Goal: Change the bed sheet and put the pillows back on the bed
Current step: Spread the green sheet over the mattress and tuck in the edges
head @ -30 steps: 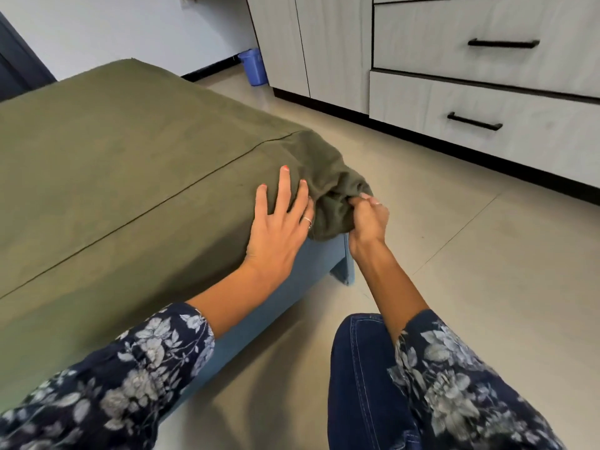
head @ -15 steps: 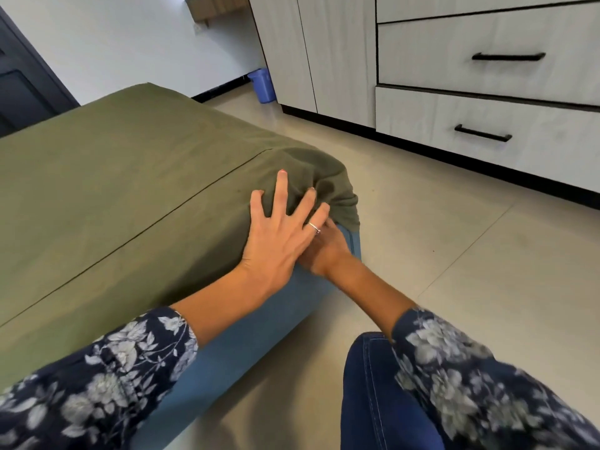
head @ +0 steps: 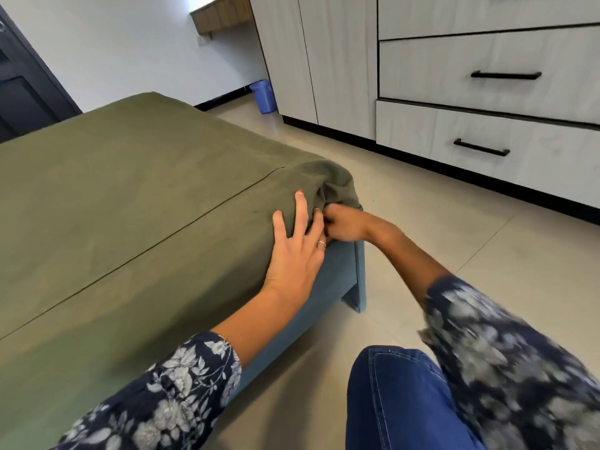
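An olive-green bed sheet (head: 136,196) covers the mattress, which sits on a blue bed frame (head: 344,274). At the near right corner the sheet is bunched into folds. My left hand (head: 297,246) lies flat on the sheet's side just left of that corner, fingers spread, a ring on one finger. My right hand (head: 345,222) is at the corner under the bunched fabric, fingers curled into the sheet's edge where it meets the frame. No pillows are in view.
White drawers with black handles (head: 480,147) and tall cabinet doors line the right wall. A blue bin (head: 264,95) stands on the tiled floor by the cabinets. A dark door (head: 22,92) is at far left. My knee in blue jeans (head: 396,397) is low in view.
My right hand came out from behind my left hand and now grips the sheet at the corner. My left hand stayed pressed on the sheet's side. The view tilted upward slightly.
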